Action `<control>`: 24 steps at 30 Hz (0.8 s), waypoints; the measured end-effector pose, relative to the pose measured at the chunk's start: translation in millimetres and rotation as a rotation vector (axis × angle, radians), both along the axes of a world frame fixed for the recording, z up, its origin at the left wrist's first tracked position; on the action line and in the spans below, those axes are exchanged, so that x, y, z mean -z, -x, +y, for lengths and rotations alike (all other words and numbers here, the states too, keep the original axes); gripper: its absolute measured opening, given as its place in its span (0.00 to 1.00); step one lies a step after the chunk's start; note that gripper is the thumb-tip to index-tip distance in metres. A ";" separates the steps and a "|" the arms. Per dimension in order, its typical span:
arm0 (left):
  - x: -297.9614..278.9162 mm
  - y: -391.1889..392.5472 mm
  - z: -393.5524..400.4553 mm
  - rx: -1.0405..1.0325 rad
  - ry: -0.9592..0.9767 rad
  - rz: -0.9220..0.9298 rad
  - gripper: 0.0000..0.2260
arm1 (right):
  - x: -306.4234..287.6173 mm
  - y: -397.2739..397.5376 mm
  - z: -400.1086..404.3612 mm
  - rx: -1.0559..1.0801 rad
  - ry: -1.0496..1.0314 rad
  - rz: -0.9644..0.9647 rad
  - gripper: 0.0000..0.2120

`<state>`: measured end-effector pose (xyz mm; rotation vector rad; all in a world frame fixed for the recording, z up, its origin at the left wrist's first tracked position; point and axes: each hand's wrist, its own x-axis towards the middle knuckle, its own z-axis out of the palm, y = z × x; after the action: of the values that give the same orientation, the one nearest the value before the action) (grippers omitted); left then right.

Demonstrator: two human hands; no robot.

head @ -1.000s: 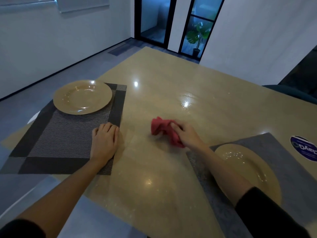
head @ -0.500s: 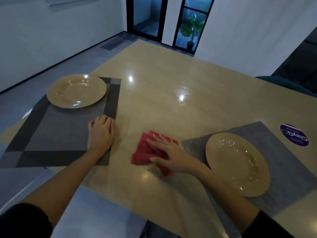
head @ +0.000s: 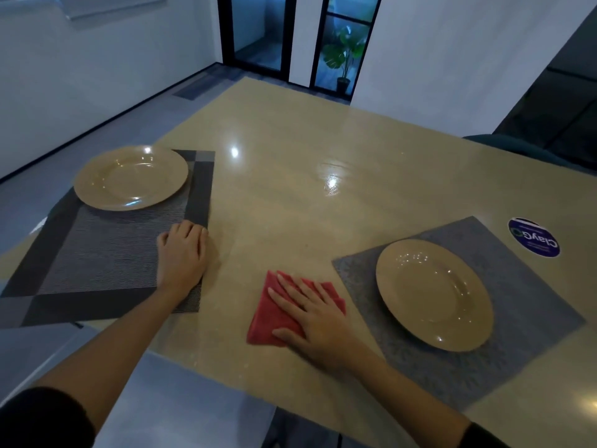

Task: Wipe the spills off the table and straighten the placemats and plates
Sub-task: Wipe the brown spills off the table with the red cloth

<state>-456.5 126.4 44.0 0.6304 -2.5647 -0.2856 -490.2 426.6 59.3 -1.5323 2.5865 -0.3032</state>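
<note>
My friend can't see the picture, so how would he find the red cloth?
Start at the big tan table, which has a plate on a placemat at each side. Between the two placemats, near the front edge, lies the red cloth, pressed flat under the right hand. It is the only red thing there.

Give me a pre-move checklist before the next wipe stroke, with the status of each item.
1. Red cloth flat on the table under the right hand: ok.
2. Left hand pinning the striped placemat at its inner edge: ok.
3. Striped placemat fully on the table: not ok, its near left corner overhangs the edge.
4. Left plate centred on its mat: not ok, it sits at the far end.
5. Right plate on the grey placemat: ok, though the mat lies skewed.
6. Spills remaining: cannot tell, glare hides the surface.
</note>
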 end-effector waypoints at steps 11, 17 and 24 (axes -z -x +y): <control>1.2 3.2 -4.1 -0.006 -0.011 -0.025 0.12 | 10.5 11.8 -89.2 0.129 0.007 0.021 0.30; -1.5 0.8 -2.1 0.004 -0.016 -0.005 0.13 | -4.1 -34.5 20.2 -0.019 -0.045 -0.013 0.30; -1.5 2.4 -1.2 0.015 -0.027 -0.009 0.13 | -6.9 -46.5 93.8 0.070 -0.098 -0.034 0.30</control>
<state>-458.9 125.2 45.6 0.6242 -2.5794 -0.3236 -443.7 520.4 66.2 -1.3949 2.5909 -0.2040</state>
